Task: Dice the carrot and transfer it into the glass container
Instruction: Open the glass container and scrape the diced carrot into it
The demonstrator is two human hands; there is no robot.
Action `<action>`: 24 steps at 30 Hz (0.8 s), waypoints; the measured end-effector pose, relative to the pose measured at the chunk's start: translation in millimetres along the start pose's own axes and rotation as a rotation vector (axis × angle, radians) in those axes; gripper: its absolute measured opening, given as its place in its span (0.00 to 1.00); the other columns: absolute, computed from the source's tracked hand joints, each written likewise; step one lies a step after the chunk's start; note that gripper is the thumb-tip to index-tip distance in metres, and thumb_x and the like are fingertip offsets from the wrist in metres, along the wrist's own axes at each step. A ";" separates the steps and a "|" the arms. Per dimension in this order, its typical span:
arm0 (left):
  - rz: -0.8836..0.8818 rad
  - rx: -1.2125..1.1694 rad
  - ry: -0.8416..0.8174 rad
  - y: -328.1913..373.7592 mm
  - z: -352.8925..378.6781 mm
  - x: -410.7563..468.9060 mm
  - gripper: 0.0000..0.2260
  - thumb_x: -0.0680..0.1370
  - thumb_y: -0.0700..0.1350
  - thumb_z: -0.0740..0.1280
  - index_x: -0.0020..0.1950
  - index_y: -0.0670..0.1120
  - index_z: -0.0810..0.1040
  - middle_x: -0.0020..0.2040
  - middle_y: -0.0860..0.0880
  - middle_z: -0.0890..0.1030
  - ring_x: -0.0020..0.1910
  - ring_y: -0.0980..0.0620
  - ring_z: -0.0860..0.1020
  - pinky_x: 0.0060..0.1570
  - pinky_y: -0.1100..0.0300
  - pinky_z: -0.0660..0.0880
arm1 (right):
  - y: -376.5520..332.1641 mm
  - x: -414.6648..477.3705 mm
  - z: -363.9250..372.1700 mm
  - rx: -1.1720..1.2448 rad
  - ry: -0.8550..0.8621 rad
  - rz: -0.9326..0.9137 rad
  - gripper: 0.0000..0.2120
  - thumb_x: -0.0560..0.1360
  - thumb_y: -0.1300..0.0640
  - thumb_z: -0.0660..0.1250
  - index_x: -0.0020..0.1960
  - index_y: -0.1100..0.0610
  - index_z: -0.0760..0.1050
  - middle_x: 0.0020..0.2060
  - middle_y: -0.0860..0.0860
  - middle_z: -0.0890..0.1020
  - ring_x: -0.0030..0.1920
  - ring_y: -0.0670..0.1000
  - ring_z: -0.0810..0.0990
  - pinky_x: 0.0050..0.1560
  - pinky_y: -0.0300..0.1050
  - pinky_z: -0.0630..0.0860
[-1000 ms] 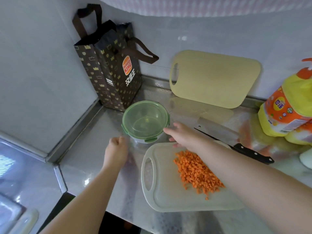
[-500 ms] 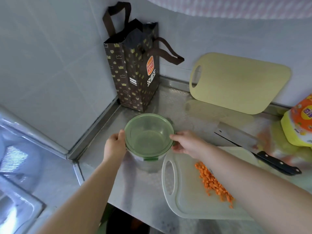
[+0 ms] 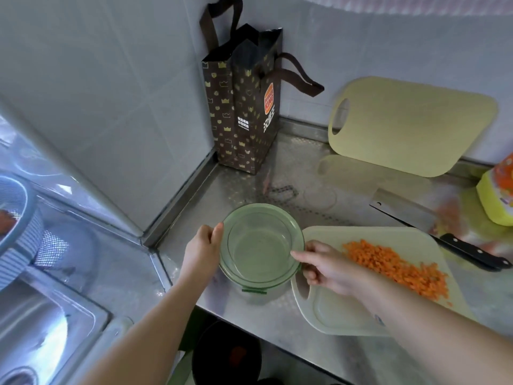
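Observation:
A round glass container with a green lid stands on the steel counter, close to its front edge. My left hand grips the lid's left rim. My right hand pinches the lid's right rim. Diced carrot lies in a heap on the white cutting board, just right of the container. A cleaver with a black handle lies on the counter behind the board.
A dark paper bag stands in the back corner. A beige cutting board leans on the wall. A yellow bottle is at the far right. A sink with a blue colander lies to the left.
Both hands reached in and took hold of the lidded container. It has come nearer the counter's front edge, left of the white board. The view shifted left.

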State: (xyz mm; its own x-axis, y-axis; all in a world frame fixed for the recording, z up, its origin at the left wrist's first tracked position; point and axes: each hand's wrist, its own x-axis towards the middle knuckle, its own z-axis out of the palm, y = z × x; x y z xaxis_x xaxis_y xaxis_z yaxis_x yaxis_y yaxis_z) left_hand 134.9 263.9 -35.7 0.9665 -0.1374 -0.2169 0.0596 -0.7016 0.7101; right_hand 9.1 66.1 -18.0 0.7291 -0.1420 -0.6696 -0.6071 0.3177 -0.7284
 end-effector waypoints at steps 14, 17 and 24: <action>-0.045 -0.103 0.038 9.8 -2.6 3.1 0.17 0.78 0.56 0.63 0.42 0.42 0.73 0.34 0.50 0.73 0.32 0.53 0.69 0.31 0.61 0.65 | 25.0 -11.8 12.9 -0.019 0.112 -0.093 0.14 0.76 0.57 0.68 0.43 0.59 0.63 0.30 0.52 0.66 0.24 0.47 0.61 0.24 0.38 0.59; -0.031 -0.083 0.016 14.0 -3.4 7.4 0.17 0.78 0.56 0.63 0.43 0.41 0.74 0.34 0.50 0.74 0.32 0.53 0.70 0.31 0.60 0.66 | 28.4 -13.3 17.6 -0.070 0.139 -0.088 0.14 0.76 0.53 0.67 0.46 0.60 0.64 0.29 0.53 0.67 0.24 0.48 0.64 0.24 0.40 0.62; -0.175 -0.272 0.101 2.7 -4.7 -13.6 0.20 0.81 0.56 0.55 0.46 0.40 0.75 0.36 0.48 0.75 0.35 0.51 0.72 0.33 0.60 0.66 | -0.8 -6.6 2.8 -0.294 0.083 0.029 0.26 0.73 0.36 0.63 0.45 0.61 0.75 0.34 0.57 0.77 0.31 0.54 0.76 0.32 0.45 0.72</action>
State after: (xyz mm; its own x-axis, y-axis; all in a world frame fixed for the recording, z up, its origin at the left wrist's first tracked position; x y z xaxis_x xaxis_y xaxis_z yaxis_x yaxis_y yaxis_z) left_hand 123.1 267.2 -27.6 0.9547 0.0484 -0.2937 0.2785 -0.4939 0.8237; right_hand 5.7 69.4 -12.5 0.6895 -0.2165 -0.6912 -0.7013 0.0393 -0.7118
